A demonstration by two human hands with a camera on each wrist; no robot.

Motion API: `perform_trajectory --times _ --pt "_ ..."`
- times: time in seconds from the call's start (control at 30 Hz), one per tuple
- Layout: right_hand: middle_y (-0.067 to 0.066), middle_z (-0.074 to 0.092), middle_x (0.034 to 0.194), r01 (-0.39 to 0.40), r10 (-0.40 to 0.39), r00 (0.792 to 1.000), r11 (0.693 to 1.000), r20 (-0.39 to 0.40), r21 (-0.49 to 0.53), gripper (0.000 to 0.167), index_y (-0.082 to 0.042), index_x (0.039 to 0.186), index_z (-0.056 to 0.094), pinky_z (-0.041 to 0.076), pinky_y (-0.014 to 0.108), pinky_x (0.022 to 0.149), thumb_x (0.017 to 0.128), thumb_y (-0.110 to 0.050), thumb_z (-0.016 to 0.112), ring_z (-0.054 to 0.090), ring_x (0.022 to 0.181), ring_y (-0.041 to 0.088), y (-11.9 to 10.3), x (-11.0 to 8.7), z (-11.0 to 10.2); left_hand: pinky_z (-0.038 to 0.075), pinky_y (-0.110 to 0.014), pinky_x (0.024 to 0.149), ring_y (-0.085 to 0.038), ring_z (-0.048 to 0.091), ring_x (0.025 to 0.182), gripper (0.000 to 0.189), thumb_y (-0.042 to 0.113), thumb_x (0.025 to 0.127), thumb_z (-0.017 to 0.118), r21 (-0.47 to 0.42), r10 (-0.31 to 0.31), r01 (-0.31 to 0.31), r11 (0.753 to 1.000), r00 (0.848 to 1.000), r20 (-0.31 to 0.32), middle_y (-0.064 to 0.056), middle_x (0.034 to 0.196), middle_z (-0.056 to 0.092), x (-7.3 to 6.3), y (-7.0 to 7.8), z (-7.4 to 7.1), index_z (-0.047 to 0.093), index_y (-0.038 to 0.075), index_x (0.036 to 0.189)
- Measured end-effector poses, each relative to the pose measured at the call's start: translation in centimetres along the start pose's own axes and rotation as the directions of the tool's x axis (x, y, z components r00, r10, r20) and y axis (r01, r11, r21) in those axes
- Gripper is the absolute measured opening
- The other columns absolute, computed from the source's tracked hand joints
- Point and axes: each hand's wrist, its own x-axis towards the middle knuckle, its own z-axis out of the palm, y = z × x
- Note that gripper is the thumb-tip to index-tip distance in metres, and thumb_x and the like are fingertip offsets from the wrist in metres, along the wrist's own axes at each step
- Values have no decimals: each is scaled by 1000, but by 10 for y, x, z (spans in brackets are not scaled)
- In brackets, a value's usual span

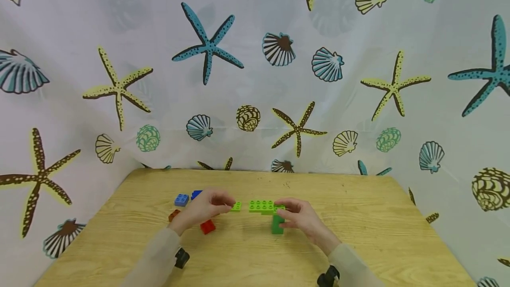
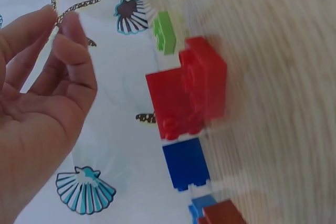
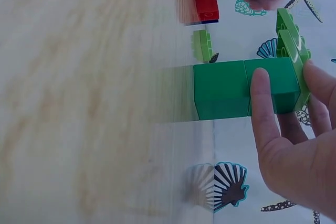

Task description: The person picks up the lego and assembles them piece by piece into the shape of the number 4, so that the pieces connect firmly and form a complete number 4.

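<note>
My right hand (image 1: 299, 219) grips a small build by its upper part. Two dark green bricks (image 3: 223, 92) are stacked as a column standing on the table, and lime green bricks (image 1: 260, 206) on top reach out to the left. One fingertip lies against the upper green brick, with other fingers by the lime piece. My left hand (image 1: 210, 206) is raised over the table with bent fingers and nothing between them. Beyond its fingertips, in the head view, lies a loose lime brick (image 1: 237, 207). Red bricks (image 2: 210, 82) are close to the left hand.
On the left of the wooden table (image 1: 378, 225) lie a light blue brick (image 1: 181, 199), a dark blue brick (image 1: 196, 194) and an orange-brown brick (image 1: 173, 215). A cloth (image 1: 247, 87) printed with shells and starfish hangs behind the table and at both sides.
</note>
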Motion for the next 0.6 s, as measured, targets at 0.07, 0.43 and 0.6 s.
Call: perform_trajectory --times 0.07,0.43,0.6 --pt "11 60 126 1 -1 1000 1000 3 -3 43 -1 131 59 58 37 81 93 -19 68 62 103 17 0 1 0 53 -35 86 -17 62 95 15 14 92 69 35 14 -15 999 1000 15 -3 109 70 -4 -4 -4 73 18 105" --pt "10 58 130 8 -8 1000 1000 18 -2 44 -2 131 59 58 38 83 93 -21 68 61 104 13 2 4 -5 54 -40 86 -32 62 104 28 6 87 72 69 14 -21 997 995 95 -19 114 68 -20 -19 -12 69 0 115" --pt "9 58 129 -3 3 1000 1000 19 6 44 -2 132 59 58 39 83 93 -20 68 61 103 13 1 3 -5 52 -45 89 -28 60 106 32 8 83 77 101 -93 83 991 990 105 -10 114 69 -28 -24 -11 70 5 114"
